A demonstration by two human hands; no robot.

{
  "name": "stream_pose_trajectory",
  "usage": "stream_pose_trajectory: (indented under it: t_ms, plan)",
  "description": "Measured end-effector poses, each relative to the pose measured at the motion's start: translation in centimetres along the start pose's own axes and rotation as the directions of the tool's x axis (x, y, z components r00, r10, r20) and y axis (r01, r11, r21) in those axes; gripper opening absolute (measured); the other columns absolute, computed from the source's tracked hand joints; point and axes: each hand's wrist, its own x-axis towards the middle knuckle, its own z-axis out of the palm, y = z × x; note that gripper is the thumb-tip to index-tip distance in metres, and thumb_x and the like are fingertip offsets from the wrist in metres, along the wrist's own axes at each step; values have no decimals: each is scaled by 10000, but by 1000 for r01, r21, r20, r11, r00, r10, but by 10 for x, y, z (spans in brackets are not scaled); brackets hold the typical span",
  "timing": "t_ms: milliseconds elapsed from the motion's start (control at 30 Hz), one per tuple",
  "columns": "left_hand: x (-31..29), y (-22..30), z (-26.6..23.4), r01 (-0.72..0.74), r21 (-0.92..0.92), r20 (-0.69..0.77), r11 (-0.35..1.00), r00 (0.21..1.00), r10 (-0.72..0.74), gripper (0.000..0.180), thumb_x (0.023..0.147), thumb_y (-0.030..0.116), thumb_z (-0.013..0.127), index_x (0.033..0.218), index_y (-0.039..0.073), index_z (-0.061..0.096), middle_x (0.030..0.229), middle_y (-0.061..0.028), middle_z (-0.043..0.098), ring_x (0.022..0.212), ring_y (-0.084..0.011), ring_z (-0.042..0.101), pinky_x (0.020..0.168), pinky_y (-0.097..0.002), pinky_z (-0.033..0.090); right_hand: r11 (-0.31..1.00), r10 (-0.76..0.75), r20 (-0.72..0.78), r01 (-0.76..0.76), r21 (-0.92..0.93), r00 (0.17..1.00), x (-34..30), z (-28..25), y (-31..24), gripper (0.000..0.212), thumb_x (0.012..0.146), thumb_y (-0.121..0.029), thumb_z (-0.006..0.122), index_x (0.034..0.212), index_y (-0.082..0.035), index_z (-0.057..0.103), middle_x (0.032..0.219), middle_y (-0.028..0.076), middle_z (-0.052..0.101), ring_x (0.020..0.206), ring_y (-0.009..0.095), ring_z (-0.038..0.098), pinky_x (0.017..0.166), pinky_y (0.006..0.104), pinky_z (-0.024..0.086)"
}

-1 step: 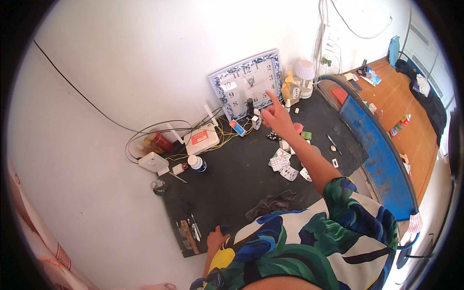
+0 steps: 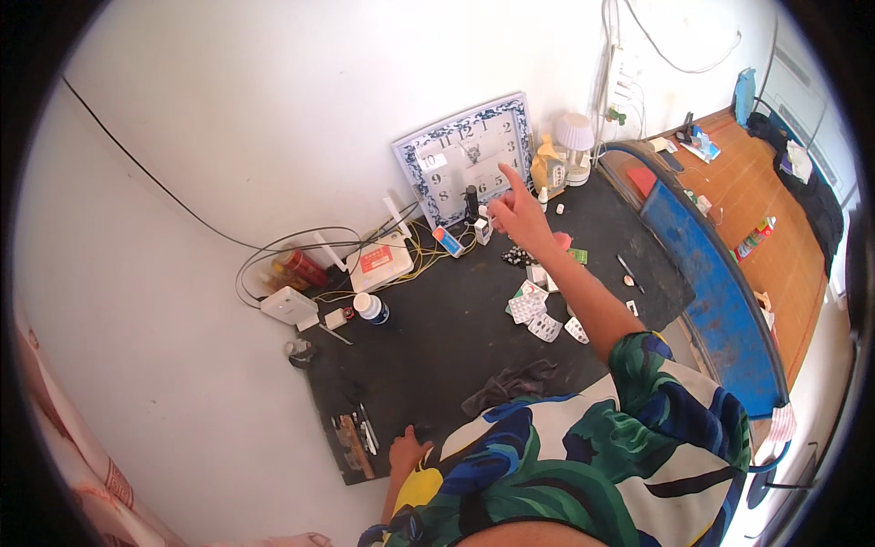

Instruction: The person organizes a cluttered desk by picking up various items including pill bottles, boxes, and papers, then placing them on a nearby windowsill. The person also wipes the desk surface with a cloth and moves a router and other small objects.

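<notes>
Forefinger (image 2: 512, 181) outstretched, right hand (image 2: 521, 219) half-curled; clock (image 2: 465, 150) beyond

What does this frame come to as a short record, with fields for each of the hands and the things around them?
Right hand: raised, pointing toward the clock; contact cannot be told
Left hand: at the near edge of the black tabletop, nothing visibly held
Clock: square, patterned frame, propped near the wall
Right of clock: lamp with a pale shade
Left of clock: white router
Beside right forearm: blister packs
Near edge: crumpled dark cloth
</notes>
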Motion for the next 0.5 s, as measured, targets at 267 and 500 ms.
stream_pose_trajectory:
  t_ms: [267, 500]
  plan:
    - [-7, 11, -4, 38, -46, 7, 998, 999, -38, 832, 706, 514, 681, 1353, 94, 371, 1126, -311, 520, 966, -435, 587, 818, -461, 496, 874, 346, 92, -356, 330, 934, 45, -16, 16, 676, 848, -149, 542, 1433, -93, 207, 885, 115, 639, 655, 166, 616, 572, 288, 529]
    - [-3, 9, 2, 65, -64, 26, 996, 998, -63, 900, 716, 561, 666, 1404, 115, 294, 1205, -333, 455, 1019, -460, 562, 843, -466, 487, 813, 422, 22, -389, 434, 906, 111, -40, 93, 805, 789, -41, 520, 1461, -218, 115, 896, 120, 628, 628, 189, 615, 555, 318, 539]
